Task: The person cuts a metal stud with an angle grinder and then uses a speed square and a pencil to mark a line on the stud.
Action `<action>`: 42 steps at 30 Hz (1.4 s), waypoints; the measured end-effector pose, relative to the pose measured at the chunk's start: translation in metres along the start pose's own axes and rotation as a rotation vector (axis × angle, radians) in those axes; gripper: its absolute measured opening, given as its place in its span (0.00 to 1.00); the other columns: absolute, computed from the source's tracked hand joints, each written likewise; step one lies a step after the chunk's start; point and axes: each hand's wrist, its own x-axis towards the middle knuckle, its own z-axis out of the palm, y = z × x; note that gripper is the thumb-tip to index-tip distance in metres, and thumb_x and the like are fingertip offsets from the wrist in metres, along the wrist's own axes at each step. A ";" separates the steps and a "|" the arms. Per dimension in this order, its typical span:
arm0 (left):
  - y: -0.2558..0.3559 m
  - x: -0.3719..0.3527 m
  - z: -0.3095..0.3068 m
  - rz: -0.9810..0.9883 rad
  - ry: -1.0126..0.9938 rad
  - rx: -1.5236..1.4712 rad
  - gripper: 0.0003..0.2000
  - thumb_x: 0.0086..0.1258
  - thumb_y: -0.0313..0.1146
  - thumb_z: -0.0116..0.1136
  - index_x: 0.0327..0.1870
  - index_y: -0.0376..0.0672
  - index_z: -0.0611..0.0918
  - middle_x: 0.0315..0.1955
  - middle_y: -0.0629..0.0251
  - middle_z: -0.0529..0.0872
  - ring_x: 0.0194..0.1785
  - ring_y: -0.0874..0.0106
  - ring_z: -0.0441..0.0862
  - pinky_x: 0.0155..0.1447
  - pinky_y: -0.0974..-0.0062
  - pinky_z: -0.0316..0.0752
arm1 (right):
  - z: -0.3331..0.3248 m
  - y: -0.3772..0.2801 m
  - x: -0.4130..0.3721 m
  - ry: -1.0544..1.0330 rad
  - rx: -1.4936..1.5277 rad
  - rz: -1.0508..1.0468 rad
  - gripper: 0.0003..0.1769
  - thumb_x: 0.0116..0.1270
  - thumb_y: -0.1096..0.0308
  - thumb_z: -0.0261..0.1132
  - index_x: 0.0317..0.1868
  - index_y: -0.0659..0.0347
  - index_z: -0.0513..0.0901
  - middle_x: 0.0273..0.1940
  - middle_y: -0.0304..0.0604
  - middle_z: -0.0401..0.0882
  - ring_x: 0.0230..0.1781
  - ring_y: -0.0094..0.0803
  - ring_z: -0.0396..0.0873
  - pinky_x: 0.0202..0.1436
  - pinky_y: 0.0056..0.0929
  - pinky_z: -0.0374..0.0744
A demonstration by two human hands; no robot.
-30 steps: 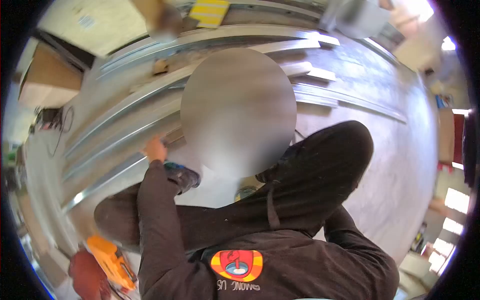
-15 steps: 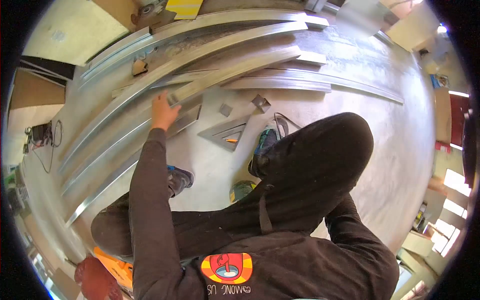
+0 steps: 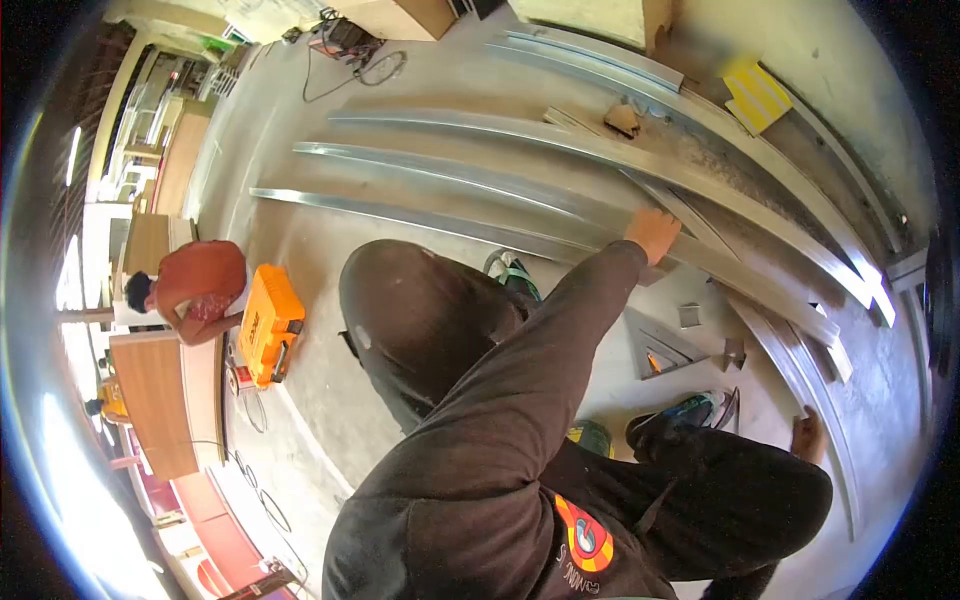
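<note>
My left hand (image 3: pixel 655 235) is closed around a long silver metal channel (image 3: pixel 752 287) near the middle of the view. My right hand (image 3: pixel 808 438) is low at the right, beside another metal channel (image 3: pixel 780 350); its fingers are partly hidden and hard to make out. Between the hands lie a grey triangular square (image 3: pixel 682 350) with an orange item (image 3: pixel 654 362) on it, a small metal plate (image 3: pixel 690 316) and a small bent metal piece (image 3: pixel 735 352).
More long channels (image 3: pixel 430 120) stretch across the floor. An orange case (image 3: pixel 270 325) stands at the left near a crouching person (image 3: pixel 200 285). A corded machine (image 3: pixel 342 38) is at the top. A yellow striped sheet (image 3: pixel 757 97) lies at the upper right.
The view has swung left, bringing the orange case and the crouching person into fuller view. My right hand has come into sight. My left hand remains at the channel.
</note>
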 end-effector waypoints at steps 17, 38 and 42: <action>-0.082 -0.135 -0.151 0.062 0.336 0.093 0.20 0.55 0.35 0.73 0.47 0.46 0.77 0.44 0.60 0.84 0.51 0.53 0.82 0.53 0.53 0.76 | 0.008 -0.360 0.119 -0.015 -0.530 -0.472 0.28 0.53 0.61 0.71 0.55 0.59 0.77 0.39 0.50 0.85 0.46 0.47 0.84 0.49 0.46 0.79; 0.015 -0.101 -0.166 0.174 0.355 0.117 0.15 0.55 0.34 0.66 0.45 0.45 0.81 0.39 0.55 0.87 0.48 0.53 0.85 0.52 0.54 0.75 | 0.021 -0.387 0.072 0.644 -0.515 -0.940 0.19 0.60 0.68 0.65 0.53 0.60 0.80 0.45 0.47 0.76 0.50 0.41 0.76 0.57 0.40 0.74; -0.042 -0.085 -0.127 0.187 0.444 -0.002 0.08 0.63 0.28 0.58 0.42 0.40 0.81 0.38 0.47 0.85 0.45 0.48 0.83 0.47 0.48 0.76 | 0.050 -0.356 0.070 0.277 -0.207 -1.153 0.08 0.56 0.72 0.67 0.36 0.59 0.79 0.32 0.45 0.75 0.36 0.46 0.79 0.41 0.47 0.79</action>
